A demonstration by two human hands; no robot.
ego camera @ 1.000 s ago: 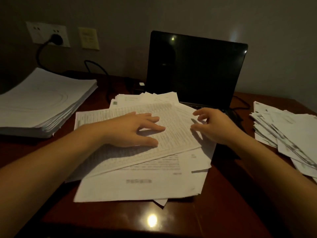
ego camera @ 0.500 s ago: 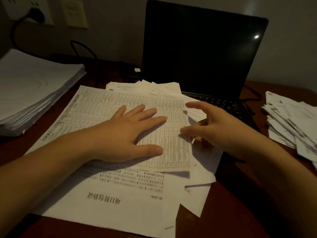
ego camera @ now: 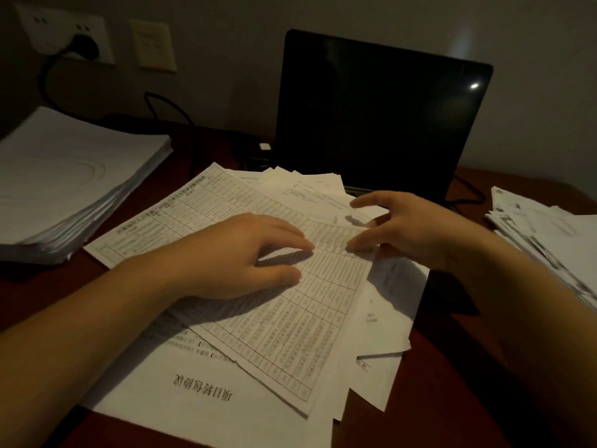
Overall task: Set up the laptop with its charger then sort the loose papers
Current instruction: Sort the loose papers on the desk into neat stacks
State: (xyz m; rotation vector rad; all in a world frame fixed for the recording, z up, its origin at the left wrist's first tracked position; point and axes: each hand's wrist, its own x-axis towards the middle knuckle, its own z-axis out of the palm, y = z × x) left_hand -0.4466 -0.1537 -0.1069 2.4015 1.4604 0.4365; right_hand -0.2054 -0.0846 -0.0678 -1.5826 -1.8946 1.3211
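Note:
A loose heap of printed papers lies on the dark wooden desk before the open black laptop, whose screen is dark. On top lies a sheet with a printed table, turned at an angle. My left hand rests flat on that sheet with fingers straight. My right hand hovers at the sheet's far right edge, fingers spread, thumb touching the paper. The charger cable runs from a wall socket plug down behind the desk toward the laptop.
A thick neat stack of white paper sits at the left. A messy pile of papers lies at the right edge. A second thin cable trails right of the laptop. The desk's front edge shows bare wood.
The table sheet has rotated clockwise under my left hand. My right hand has opened wider and lifted toward the sheet's far edge. The view has pulled slightly back.

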